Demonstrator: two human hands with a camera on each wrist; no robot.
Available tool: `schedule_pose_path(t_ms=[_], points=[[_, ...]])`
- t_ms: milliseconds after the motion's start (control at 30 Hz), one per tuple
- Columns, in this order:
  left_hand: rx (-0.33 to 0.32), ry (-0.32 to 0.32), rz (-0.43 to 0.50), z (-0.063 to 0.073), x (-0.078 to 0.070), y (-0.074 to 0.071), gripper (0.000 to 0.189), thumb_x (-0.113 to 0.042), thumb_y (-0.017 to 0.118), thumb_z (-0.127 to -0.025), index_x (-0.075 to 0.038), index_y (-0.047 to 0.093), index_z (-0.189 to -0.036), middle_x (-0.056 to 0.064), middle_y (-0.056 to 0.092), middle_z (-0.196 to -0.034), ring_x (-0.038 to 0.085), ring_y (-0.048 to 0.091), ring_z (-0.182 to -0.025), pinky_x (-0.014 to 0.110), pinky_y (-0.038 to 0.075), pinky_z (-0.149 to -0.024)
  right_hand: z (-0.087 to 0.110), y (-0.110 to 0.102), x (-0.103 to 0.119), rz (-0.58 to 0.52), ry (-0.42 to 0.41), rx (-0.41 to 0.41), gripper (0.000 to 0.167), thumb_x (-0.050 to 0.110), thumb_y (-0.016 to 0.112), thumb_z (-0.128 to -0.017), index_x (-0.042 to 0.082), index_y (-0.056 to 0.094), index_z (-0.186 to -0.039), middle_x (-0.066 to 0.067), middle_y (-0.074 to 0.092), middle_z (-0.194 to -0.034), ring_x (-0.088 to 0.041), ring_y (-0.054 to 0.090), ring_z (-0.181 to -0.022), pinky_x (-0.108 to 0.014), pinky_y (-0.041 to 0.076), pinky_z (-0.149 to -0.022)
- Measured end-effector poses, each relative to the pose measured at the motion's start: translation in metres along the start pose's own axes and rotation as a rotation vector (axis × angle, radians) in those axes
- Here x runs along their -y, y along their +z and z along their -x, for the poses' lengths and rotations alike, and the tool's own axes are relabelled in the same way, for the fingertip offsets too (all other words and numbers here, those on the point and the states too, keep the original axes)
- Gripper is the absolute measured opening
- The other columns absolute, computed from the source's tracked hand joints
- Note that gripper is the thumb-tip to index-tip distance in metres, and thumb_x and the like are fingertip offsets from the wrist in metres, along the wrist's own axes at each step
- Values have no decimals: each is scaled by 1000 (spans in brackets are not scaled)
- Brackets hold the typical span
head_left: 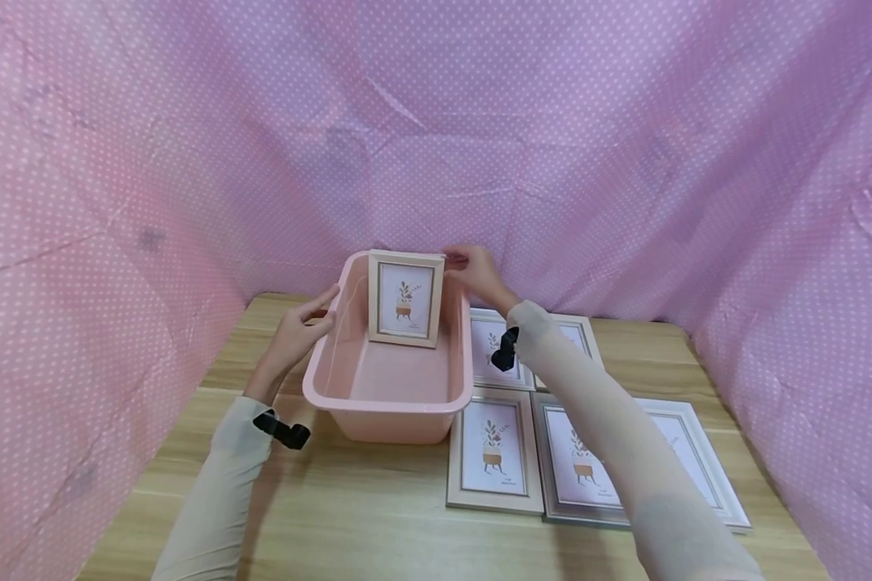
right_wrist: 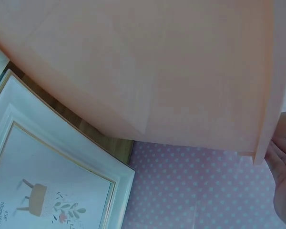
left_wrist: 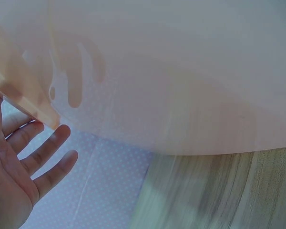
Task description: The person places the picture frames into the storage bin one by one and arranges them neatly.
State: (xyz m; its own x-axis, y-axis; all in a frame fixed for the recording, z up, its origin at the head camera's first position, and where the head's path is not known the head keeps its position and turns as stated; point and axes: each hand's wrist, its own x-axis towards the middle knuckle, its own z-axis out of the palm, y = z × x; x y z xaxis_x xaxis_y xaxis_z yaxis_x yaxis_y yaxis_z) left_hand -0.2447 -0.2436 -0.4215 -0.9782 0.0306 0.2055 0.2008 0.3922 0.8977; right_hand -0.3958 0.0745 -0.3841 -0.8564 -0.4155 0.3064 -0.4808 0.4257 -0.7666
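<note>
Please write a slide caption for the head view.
Left hand and right hand at a pink plastic basin, a cream rectangular picture frame leaning inside; beige and silvery picture frames lie alongside.

basin (right_wrist: 157,71) partly cut off, l/r wrist views.

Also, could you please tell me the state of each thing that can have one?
Standing frame: upright, at the basin's far end
Pink basin: open on top
Five other frames: lying face up, some partly hidden
Left hand: fingers touching the basin's rim
Right hand: at the far right corner, grip unclear
Dotted cloth: hanging, creased
</note>
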Motion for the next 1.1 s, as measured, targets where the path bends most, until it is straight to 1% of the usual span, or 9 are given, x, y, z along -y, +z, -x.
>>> schedule_pose_path(t_ms=[167, 233, 433, 500, 667, 900, 1100], points=[[2, 2, 2, -2, -1, 2, 52, -16, 59, -102, -11, 47, -152, 10, 41, -161, -7, 56, -103, 10, 50, -81, -2, -4, -2, 12, 6, -14, 41, -8, 70, -88, -10, 64, -129, -28, 69, -124, -39, 67, -116, -40, 56, -102], [-2, 10, 7, -4, 7, 3, 51, -18, 59, -102, -14, 48, -152, 7, 42, -161, -5, 57, -104, 10, 50, -81, -2, -4, -1, 10, 14, -16, 41, -8, 70, -88, -10, 64, -129, -27, 69, -124, -39, 68, -115, -40, 56, -101], [-2, 11, 8, -3, 8, 5, 51, -17, 58, -103, -12, 48, -152, 9, 42, -160, -3, 57, -104, 11, 51, -80, 1, -5, -1, 4, 32, -8, 42, -7, 70, -89, -9, 64, -130, -27, 69, -125, -39, 68, -114, -41, 56, -101], [-4, 7, 0, -2, 8, 5, 50, -18, 58, -103, -13, 48, -152, 8, 42, -160, -3, 57, -104, 11, 51, -79, 2, -5, -2, 0, 31, -4, 42, -7, 70, -89, -9, 63, -130, -27, 69, -125, -39, 68, -114, -41, 56, -101], [-8, -3, -6, -2, 9, 5, 50, -21, 58, -103, -16, 49, -152, 5, 43, -160, -4, 57, -105, 11, 51, -80, 2, -6, -3, 4, 24, -5, 41, -6, 70, -89, -9, 64, -130, -26, 69, -125, -38, 68, -113, -40, 57, -100], [-7, -2, -12, 1, 8, 4, 51, -21, 58, -103, -16, 48, -153, 6, 42, -161, -3, 55, -107, 9, 50, -82, 5, -12, -2, -20, 4, 1, 43, -6, 71, -89, -10, 63, -130, -27, 68, -128, -40, 69, -111, -42, 58, -98], [-23, -10, -25, 3, 7, 2, 51, -23, 59, -103, -18, 48, -152, 4, 42, -161, -2, 55, -107, 8, 49, -82, 11, -24, -3, 8, -32, -5, 44, -6, 71, -87, -9, 63, -131, -29, 68, -125, -42, 68, -109, -46, 57, -97]])
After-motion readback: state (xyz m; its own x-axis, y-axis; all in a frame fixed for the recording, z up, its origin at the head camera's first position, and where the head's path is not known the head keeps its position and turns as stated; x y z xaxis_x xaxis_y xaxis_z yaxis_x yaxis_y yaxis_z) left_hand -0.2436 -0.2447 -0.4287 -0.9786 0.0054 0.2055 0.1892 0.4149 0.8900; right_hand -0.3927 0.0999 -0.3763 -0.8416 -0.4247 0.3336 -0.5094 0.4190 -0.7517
